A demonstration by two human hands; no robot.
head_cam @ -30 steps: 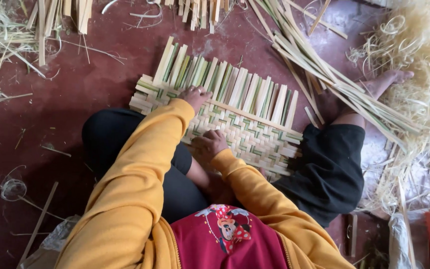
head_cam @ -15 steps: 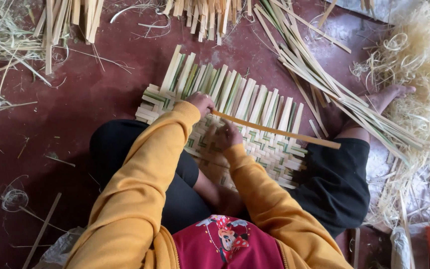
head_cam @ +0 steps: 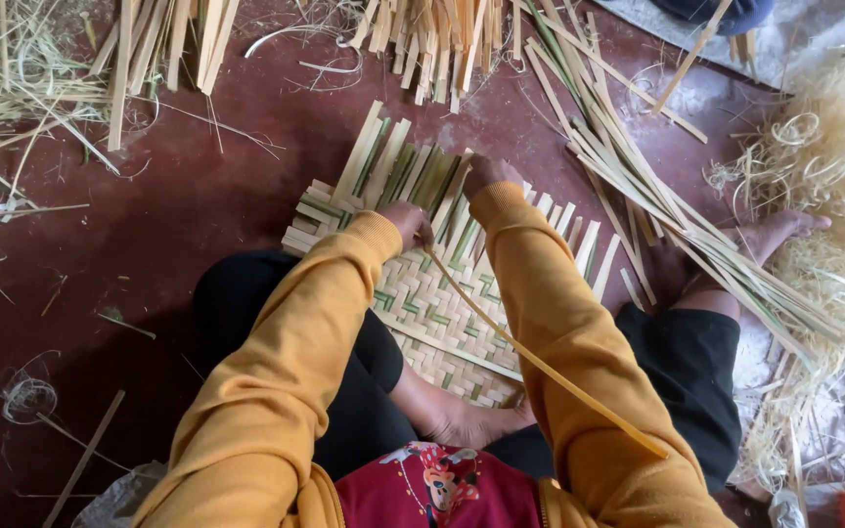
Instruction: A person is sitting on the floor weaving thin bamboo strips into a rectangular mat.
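Note:
A half-woven mat of flat bamboo strips [head_cam: 413, 293] lies on the dark red floor between my legs, its loose upright ends fanning away from me. My left hand [head_cam: 409, 221] pinches one end of a long pale bamboo strip [head_cam: 540, 362] at the mat's middle; the strip runs back diagonally under my right arm toward my right hip. Further forward, my right hand [head_cam: 487, 174] presses down among the loose green-and-tan strip ends at the mat's far edge, its fingers partly hidden between them. Both arms wear yellow sleeves.
A bundle of long bamboo strips [head_cam: 677, 215] lies slanted on the right, over my bare right foot [head_cam: 775, 233]. Cut strips [head_cam: 432, 39] are heaped ahead, more [head_cam: 158, 49] at upper left. Pale shavings [head_cam: 833, 244] pile up on the right. Another person's dark clothing [head_cam: 706, 12] shows at top.
The long strip, lying flat across the mat before, has been swung so it points back toward me. My right hand has moved forward to the mat's far edge; the view has shifted closer.

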